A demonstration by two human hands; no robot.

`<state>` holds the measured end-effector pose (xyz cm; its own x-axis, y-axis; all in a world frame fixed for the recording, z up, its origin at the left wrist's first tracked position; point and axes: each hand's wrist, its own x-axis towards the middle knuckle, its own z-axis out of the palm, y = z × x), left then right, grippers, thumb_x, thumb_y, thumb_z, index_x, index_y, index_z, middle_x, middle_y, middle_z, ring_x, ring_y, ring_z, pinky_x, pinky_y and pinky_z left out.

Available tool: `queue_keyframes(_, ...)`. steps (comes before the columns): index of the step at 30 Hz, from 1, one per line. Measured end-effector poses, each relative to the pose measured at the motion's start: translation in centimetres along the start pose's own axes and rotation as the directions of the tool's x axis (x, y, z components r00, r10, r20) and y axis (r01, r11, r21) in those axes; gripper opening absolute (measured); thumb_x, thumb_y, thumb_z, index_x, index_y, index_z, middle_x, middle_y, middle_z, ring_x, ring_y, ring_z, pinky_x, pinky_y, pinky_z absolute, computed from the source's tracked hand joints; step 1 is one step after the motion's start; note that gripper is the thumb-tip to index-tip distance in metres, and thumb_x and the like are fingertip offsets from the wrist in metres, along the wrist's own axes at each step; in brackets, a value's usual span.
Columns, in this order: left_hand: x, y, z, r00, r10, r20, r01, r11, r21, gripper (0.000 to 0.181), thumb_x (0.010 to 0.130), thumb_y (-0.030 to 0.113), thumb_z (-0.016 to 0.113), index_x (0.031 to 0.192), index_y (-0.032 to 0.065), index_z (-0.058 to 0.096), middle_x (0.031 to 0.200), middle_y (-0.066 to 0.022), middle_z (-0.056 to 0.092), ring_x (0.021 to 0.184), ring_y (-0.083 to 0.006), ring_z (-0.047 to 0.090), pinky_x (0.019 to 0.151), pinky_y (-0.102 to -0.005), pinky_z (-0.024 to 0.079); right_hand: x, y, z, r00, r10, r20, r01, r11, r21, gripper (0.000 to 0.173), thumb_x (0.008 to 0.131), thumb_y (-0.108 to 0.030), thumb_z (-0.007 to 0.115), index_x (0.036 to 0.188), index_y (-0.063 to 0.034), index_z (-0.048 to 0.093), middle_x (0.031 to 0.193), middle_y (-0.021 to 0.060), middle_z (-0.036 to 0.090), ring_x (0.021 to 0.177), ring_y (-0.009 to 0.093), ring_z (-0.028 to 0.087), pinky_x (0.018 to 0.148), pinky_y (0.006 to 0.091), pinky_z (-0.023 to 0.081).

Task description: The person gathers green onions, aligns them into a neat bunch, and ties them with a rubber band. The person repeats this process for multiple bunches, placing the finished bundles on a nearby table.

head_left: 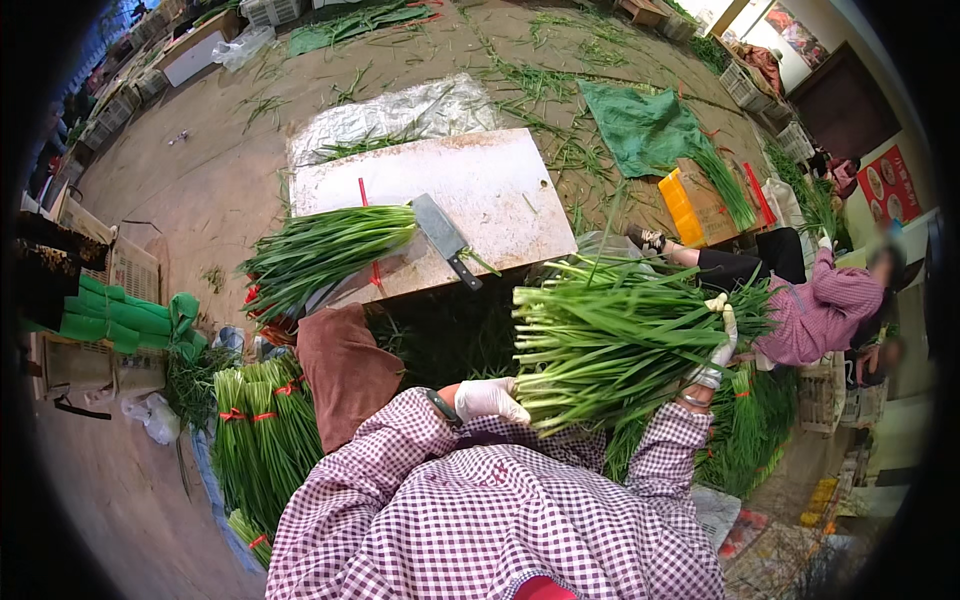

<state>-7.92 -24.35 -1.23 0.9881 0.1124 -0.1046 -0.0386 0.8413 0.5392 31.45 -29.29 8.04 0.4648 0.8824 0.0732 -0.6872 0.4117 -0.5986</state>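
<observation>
A large loose bunch of garlic chives (pixel 615 337) lies across both hands, its pale cut ends towards the left. My right hand (pixel 721 337), in a white glove, grips the leafy side of the bunch. At the lower left of the cut ends, my left hand (pixel 491 400), also gloved in white, touches the stalks; its fingers are partly hidden. On the white board (pixel 480 172) before me rests a smaller pile of chives (pixel 337 244) over a red tie (pixel 363 192). A cleaver (pixel 448 238) with a black handle lies at this pile's cut ends.
Tied chive bundles (pixel 266 427) stand at the left, with more bundles (pixel 746 435) at the right. A brown cloth (pixel 345 375) covers my left knee. A co-worker in a pink checked smock (pixel 810 315) sits at the right, near a cardboard box (pixel 709 202). A green sheet (pixel 637 127) lies on the floor.
</observation>
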Motion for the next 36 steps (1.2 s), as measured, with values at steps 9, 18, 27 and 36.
queue_keyframes(9,-3.8,0.7,-6.6,0.872,-0.079,-0.483,0.451,0.514,0.729,0.019,0.092,0.018,0.058,0.096,0.0025,0.069,0.074,-0.0024,0.063,0.059,-0.0109,0.051,0.056,-0.0274,0.045,-2.1,-1.9,2.8,0.986,-0.122,0.111,0.114,0.991,0.072,0.012,0.094,-0.014,0.051,0.102,-0.0050,0.051,0.088,0.0040,0.049,0.090,0.016,0.049,0.089,0.0319,0.042)
queue_keyframes(18,3.4,2.6,-4.5,0.701,0.543,-0.463,-0.476,0.839,0.264,0.062,0.085,0.020,0.065,0.140,0.0059,0.040,0.138,-0.0071,0.044,0.126,-0.0179,0.040,0.105,-0.0315,0.032,-1.7,0.1,2.0,0.998,-0.065,0.004,0.064,0.994,0.093,0.015,0.093,-0.013,0.051,0.100,-0.0005,0.052,0.087,0.0051,0.048,0.087,0.017,0.048,0.086,0.0309,0.041)
queue_keyframes(27,4.3,2.7,-5.4,0.659,0.531,-0.533,-0.516,0.835,0.193,0.035,0.084,0.004,0.064,0.118,-0.0006,0.057,0.109,-0.0077,0.064,0.098,-0.0156,0.061,0.088,-0.0300,0.049,-1.5,1.4,1.5,0.997,-0.053,0.062,0.048,0.997,0.068,0.014,0.094,-0.013,0.050,0.101,-0.0011,0.049,0.083,0.0038,0.045,0.083,0.018,0.046,0.085,0.0325,0.040)
queue_keyframes(36,4.3,2.3,-4.9,0.575,0.570,-0.587,-0.533,0.805,0.259,0.021,0.086,0.007,0.063,0.106,0.0000,0.062,0.092,-0.0048,0.066,0.078,-0.0114,0.060,0.075,-0.0266,0.050,-1.7,1.7,2.3,0.999,-0.033,0.019,0.032,0.999,0.036,0.015,0.095,-0.014,0.051,0.101,-0.0004,0.051,0.085,0.0042,0.049,0.086,0.018,0.048,0.085,0.0328,0.041)
